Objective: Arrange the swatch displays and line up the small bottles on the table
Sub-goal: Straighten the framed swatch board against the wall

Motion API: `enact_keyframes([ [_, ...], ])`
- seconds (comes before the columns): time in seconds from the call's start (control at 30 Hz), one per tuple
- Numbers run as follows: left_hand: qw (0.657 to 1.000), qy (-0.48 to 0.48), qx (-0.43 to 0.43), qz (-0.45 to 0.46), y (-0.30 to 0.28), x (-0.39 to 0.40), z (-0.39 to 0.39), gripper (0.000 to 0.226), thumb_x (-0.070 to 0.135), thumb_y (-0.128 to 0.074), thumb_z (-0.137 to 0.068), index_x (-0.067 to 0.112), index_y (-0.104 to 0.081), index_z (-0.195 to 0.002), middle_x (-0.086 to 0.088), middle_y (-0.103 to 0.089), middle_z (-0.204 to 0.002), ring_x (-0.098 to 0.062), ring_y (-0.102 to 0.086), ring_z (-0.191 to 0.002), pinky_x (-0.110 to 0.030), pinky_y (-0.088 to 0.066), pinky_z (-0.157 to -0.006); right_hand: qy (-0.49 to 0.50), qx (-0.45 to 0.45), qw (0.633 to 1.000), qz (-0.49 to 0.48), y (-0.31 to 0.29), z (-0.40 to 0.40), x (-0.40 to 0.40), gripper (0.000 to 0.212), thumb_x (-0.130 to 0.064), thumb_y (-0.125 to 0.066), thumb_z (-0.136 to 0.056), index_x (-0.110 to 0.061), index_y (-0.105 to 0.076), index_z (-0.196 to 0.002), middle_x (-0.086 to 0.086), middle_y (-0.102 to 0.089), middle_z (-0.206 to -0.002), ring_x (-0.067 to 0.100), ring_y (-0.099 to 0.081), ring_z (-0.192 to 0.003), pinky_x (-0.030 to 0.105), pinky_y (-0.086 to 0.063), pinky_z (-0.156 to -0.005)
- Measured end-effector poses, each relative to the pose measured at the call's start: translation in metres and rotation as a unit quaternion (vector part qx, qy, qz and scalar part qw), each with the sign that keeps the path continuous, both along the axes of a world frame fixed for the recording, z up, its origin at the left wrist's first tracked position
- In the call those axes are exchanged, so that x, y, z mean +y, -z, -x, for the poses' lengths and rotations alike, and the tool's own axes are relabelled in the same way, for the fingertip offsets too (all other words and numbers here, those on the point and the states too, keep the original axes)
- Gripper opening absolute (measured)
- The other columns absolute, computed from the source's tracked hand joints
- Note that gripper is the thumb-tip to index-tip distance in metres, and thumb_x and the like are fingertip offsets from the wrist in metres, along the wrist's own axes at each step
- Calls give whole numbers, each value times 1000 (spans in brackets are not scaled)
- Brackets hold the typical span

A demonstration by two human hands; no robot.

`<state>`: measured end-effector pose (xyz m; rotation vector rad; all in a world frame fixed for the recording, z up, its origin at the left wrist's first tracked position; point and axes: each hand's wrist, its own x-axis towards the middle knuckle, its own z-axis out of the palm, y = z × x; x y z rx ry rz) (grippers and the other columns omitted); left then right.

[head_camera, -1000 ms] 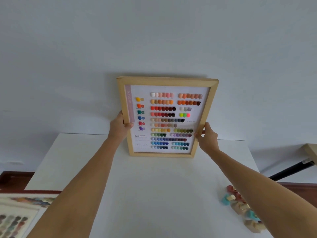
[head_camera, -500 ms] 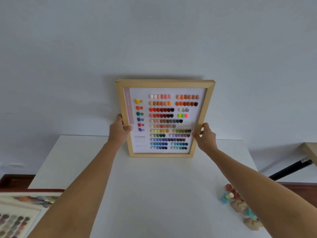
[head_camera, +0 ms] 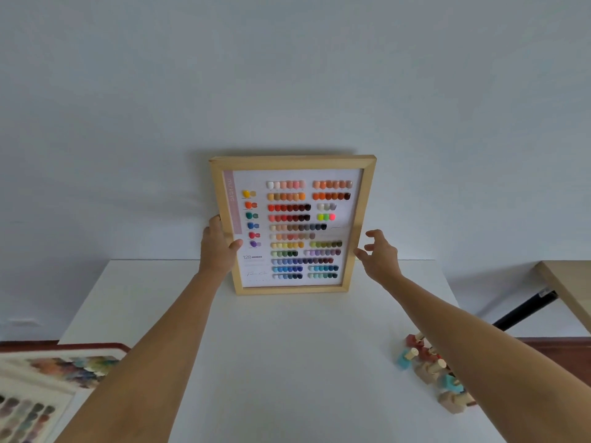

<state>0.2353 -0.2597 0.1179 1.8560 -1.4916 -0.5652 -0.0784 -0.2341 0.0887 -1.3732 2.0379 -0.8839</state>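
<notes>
Got the frame (head_camera: pixel 292 225) up at the far edge of the table (head_camera: pixel 287 362), stood on its bottom rail and tipped back against the wall (head_camera: pixel 287 75), swatches facing out. Looked close to square, maybe turned a touch. Called that one display as good as placed, though not yet let go.

Left plenty undone. Left a second display (head_camera: pixel 48 388) lying flat at the near left corner, partly off the picture, not stood up. Left the bottles (head_camera: pixel 431 369) in a loose heap at the near right of the table, half hidden behind the right forearm, some on their sides, in no line at all. Judged the job well under halfway: one frame nearly set, one to go, and all the lining up to do.

Now to the hands. Kept the left hand (head_camera: pixel 217 247) clamped on the frame's left rail, thumb (head_camera: pixel 236 243) hooked over the front, fingers wrapped round the back edge. Had the right hand (head_camera: pixel 380 255) open at the right rail, fingers (head_camera: pixel 372 233) spread and curled, holding nothing. Put the lowest fingertip right at the rail's outer edge; could not tell whether touching or just off. Read that as a steadying hand, with the hold on the left side alone.
</notes>
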Motion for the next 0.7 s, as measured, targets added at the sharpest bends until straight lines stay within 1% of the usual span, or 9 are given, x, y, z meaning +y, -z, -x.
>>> enact_keyframes([
  [0.1,999,-17,-9,37,-4,12,7,62,7,-71,-80,13,-36,-131,-18,-44,-133,-33,-49,-123,-46,-54,-87,-5,4,1000,7,-10,11,16,46,-21,-61,-90,-13,-40,-130,18,-58,-123,29,-56,-108,35,-48,-79],
  [0.2,997,-46,-19,60,-6,29,16,67,7,-70,-81,13,-31,-135,-18,-24,-149,-37,-35,-135,-50,-49,-94,-6,11,1000,11,-20,27,35,43,-20,-62,-90,-13,-42,-128,17,-58,-122,26,-56,-101,32,-48,-75],
  [0.23,996,-53,-22,67,-6,36,20,68,7,-69,-82,13,-29,-137,-18,-18,-152,-38,-29,-138,-51,-47,-96,-6,12,1000,13,-22,34,42,42,-20,-62,-90,-13,-43,-127,17,-59,-121,24,-54,-97,31,-47,-74],
  [0.3,994,-60,-33,86,-5,49,27,67,7,-68,-83,13,-29,-137,-17,-13,-154,-37,-20,-142,-53,-44,-101,-6,8,1000,13,-27,47,56,40,-20,-62,-90,-13,-45,-126,17,-59,-119,22,-53,-93,32,-47,-72],
  [0.4,991,-51,-37,115,-5,71,42,64,7,-67,-84,13,-30,-136,-17,-15,-154,-35,-20,-142,-53,-45,-101,-3,9,1000,8,-30,69,80,37,-20,-61,-90,-14,-47,-124,15,-60,-116,23,-54,-94,31,-46,-70],
  [0.47,990,-30,-30,131,-4,83,57,63,9,-66,-85,12,-30,-137,-17,-18,-153,-33,-24,-141,-52,-47,-100,3,12,1000,6,-30,85,96,35,-20,-60,-90,-13,-49,-122,14,-60,-115,25,-56,-95,27,-46,-64],
  [0.5,990,-14,-26,141,-3,90,66,62,9,-65,-85,11,-31,-137,-16,-20,-152,-32,-25,-140,-51,-47,-99,6,13,1000,5,-30,92,103,34,-19,-60,-90,-13,-49,-122,14,-61,-114,25,-56,-93,25,-44,-61],
  [0.57,988,26,-28,153,2,102,85,59,10,-65,-86,11,-33,-136,-16,-22,-152,-31,-27,-140,-49,-45,-103,15,20,1000,-1,-28,107,118,32,-18,-60,-90,-13,-51,-121,13,-62,-113,24,-56,-90,25,-44,-60],
  [0.7,983,122,-32,133,20,129,120,56,12,-62,-88,9,-35,-137,-15,-31,-149,-29,-31,-139,-46,-39,-109,30,38,998,-28,-17,131,148,26,-16,-60,-90,-11,-54,-115,12,-65,-108,23,-59,-82,24,-42,-55],
])
